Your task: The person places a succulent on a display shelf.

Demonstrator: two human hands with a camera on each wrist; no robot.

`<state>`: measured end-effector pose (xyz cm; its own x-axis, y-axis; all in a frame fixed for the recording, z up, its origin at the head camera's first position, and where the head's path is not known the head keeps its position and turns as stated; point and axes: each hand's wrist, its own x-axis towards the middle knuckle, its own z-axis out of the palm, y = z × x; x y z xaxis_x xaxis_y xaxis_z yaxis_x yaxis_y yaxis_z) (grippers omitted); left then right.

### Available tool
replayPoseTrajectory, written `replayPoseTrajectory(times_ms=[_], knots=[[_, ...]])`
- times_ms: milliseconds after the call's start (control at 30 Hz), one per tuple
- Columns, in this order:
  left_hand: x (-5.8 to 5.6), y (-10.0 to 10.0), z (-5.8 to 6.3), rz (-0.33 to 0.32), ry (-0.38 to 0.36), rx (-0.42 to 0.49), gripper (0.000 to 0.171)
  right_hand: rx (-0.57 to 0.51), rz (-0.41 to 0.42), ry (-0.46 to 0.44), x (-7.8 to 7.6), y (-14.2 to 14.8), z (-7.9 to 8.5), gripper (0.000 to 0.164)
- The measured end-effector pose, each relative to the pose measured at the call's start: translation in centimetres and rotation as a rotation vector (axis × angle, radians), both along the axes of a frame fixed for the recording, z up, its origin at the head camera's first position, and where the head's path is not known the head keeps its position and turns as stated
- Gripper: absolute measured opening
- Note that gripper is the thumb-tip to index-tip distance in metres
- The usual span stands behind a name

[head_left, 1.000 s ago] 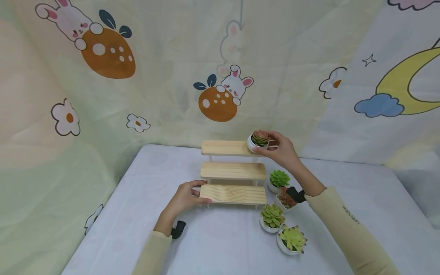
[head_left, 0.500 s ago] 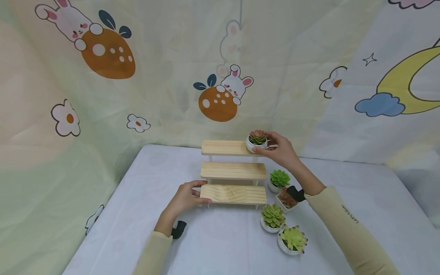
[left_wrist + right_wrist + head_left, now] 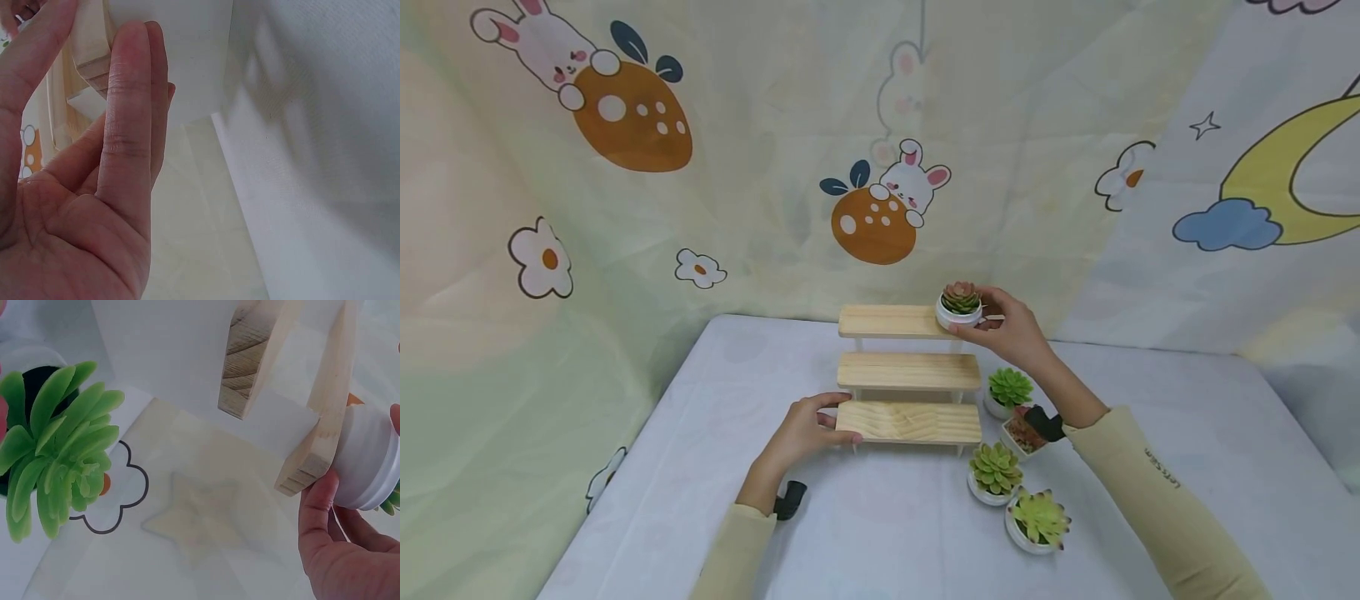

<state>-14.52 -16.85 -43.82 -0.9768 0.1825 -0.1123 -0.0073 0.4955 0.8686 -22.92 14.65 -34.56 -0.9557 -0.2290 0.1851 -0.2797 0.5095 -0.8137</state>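
A three-tier wooden display stand [image 3: 908,372] stands on the cloth. My left hand [image 3: 799,432] pinches the left end of its lowest board, thumb at the front edge and fingers behind. On the right end of the top board sits a reddish-green potted succulent [image 3: 960,302] in a round white pot, upright. My right hand [image 3: 1013,332] holds that pot from the right between thumb and fingers. In the right wrist view the white pot [image 3: 367,456] rests against the top board [image 3: 325,434], with fingers beside the board's end.
Right of the stand are a bright green succulent [image 3: 1009,390], a reddish one in a square pot [image 3: 1024,435] partly hidden by the wrist strap, and two yellow-green succulents [image 3: 996,471], [image 3: 1037,521]. A printed cloth backdrop [image 3: 760,167] hangs behind the white-covered table [image 3: 715,383].
My right hand has shifted the potted succulent slightly left along the top board, and the plant now stands more upright. My left hand keeps its hold on the lowest board.
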Motion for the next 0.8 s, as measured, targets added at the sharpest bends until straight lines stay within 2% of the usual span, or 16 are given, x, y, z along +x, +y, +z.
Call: replayPoseTrajectory(times_ms=[467,800], knots=[[0.1,0.3,0.4,-0.005,-0.006,0.010,0.072,-0.045,0.012,-0.041,0.8,0.6,0.3,0.068],[0.2,0.2,0.4,0.005,-0.003,-0.004,0.071,-0.046,-0.003,-0.065,1.9,2.4,-1.0,0.071]])
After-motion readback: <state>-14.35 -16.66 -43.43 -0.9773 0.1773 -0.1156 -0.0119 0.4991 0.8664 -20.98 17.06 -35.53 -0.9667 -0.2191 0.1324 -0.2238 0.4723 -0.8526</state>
